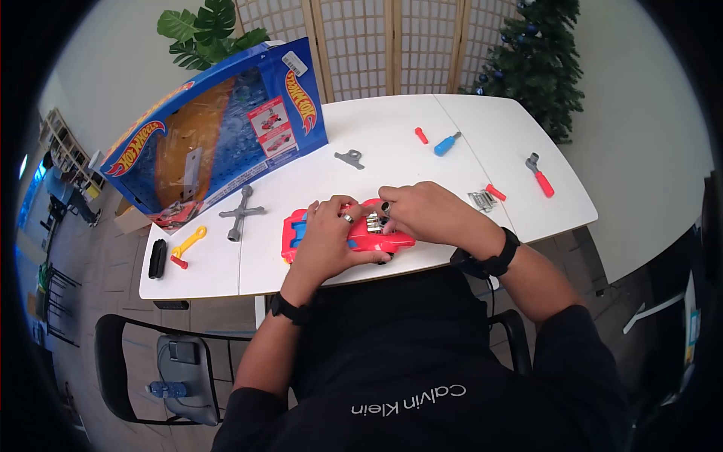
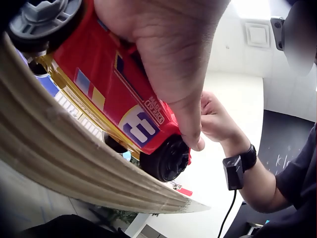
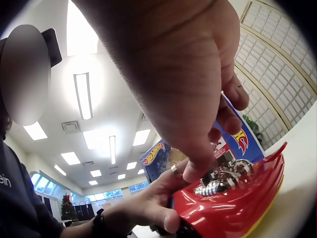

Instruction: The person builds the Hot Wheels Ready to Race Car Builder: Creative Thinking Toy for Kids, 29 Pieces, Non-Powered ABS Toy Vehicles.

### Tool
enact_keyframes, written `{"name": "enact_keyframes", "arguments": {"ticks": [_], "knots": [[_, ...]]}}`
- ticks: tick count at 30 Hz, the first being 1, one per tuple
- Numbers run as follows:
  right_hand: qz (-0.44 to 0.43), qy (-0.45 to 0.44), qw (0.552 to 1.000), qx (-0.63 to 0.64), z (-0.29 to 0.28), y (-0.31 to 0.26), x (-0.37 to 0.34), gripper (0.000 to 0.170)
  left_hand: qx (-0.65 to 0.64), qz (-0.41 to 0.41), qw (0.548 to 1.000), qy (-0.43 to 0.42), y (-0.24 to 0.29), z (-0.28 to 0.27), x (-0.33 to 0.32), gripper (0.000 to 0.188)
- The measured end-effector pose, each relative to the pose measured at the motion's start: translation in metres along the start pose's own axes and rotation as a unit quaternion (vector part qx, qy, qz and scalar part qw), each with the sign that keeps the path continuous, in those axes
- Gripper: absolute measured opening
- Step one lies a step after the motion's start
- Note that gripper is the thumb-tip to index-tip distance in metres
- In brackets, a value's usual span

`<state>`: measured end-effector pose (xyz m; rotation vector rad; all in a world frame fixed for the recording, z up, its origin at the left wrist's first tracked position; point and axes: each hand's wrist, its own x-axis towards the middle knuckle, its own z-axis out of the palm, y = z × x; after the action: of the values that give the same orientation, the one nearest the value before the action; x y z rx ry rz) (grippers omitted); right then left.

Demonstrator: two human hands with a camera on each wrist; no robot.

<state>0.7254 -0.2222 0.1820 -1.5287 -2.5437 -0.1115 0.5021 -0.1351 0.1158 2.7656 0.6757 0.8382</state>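
Note:
A red toy car [image 1: 395,242] with a yellow underside lies near the table's front edge, its black wheels showing in the left wrist view. The left hand [image 1: 325,239] spreads over the car and grips its body, with the thumb [image 2: 188,124] along the side by a wheel. Above the chrome engine [image 3: 223,182], the right hand [image 1: 419,214] has its fingers curled, thumb and fingertips pinching at the engine's top. Whether a small loose piece sits between those fingertips is hidden. Both hands nearly meet over the middle of the car.
A blue toy box [image 1: 312,113] stands at the back left. Near it lie a grey cross wrench [image 1: 240,213], yellow wrench [image 1: 190,241] and black case [image 1: 157,258]. Further right are a grey bracket [image 1: 351,158], blue screwdriver [image 1: 446,145], red-handled tool [image 1: 542,181] and silver parts [image 1: 482,200].

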Motion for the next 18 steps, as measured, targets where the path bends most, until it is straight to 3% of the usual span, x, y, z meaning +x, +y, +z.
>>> {"name": "enact_keyframes", "arguments": {"ticks": [2, 4, 9, 12, 14, 18], "knots": [[-0.019, 0.058, 0.996, 0.064, 0.0, -0.003, -0.001, 0.009, 0.003, -0.004, 1.0, -0.015, 0.001, -0.002, 0.0, 0.089], [-0.041, 0.054, 0.997, 0.039, 0.003, 0.004, -0.003, 0.007, 0.002, -0.001, 1.0, -0.008, 0.003, -0.003, 0.0, 0.089], [-0.042, 0.039, 0.997, 0.057, 0.012, 0.017, 0.002, 0.011, 0.007, -0.002, 1.0, -0.012, 0.003, -0.001, 0.0, 0.089], [-0.067, 0.039, 0.997, -0.024, 0.003, 0.009, 0.002, 0.014, 0.001, 0.0, 1.0, -0.004, 0.001, 0.001, 0.0, 0.088], [-0.08, 0.106, 0.991, 0.025, 0.003, 0.006, 0.001, 0.018, 0.011, -0.005, 1.0, -0.013, -0.001, 0.001, 0.0, 0.087], [-0.05, 0.032, 0.993, 0.102, 0.008, 0.016, -0.002, 0.018, -0.022, 0.003, 1.0, 0.006, 0.001, 0.002, -0.001, 0.093]]}}
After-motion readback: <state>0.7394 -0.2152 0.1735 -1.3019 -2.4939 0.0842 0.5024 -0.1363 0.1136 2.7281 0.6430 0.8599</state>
